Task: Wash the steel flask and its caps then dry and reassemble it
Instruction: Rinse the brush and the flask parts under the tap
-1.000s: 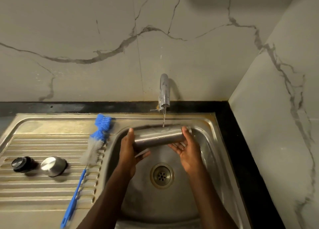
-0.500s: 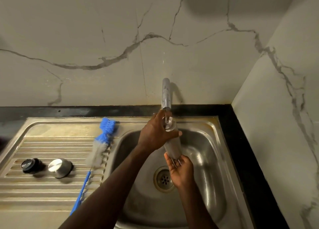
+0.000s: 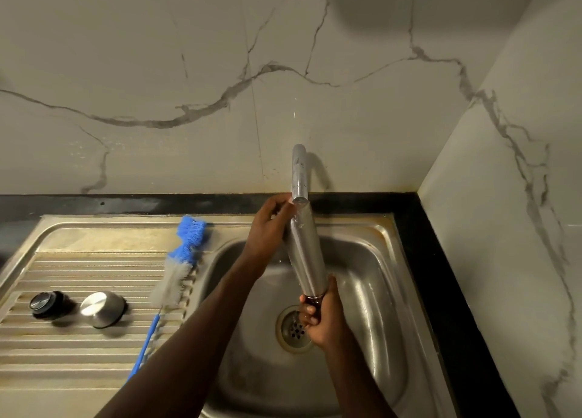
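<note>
I hold the steel flask tilted over the sink basin, its far end right under the tap. My left hand wraps the flask's upper part near the spout. My right hand grips its lower end above the drain. On the ribbed drainboard at the left sit the black inner cap and the steel outer cap, side by side and apart from my hands.
A blue and grey bottle brush lies across the drainboard's right edge, bristles toward the wall. A black counter strip borders the sink at the back and right. Marble walls close in behind and to the right.
The flask went from lying level between both hands to standing tilted under the tap. My left hand rose to its top and my right hand dropped to grip its bottom.
</note>
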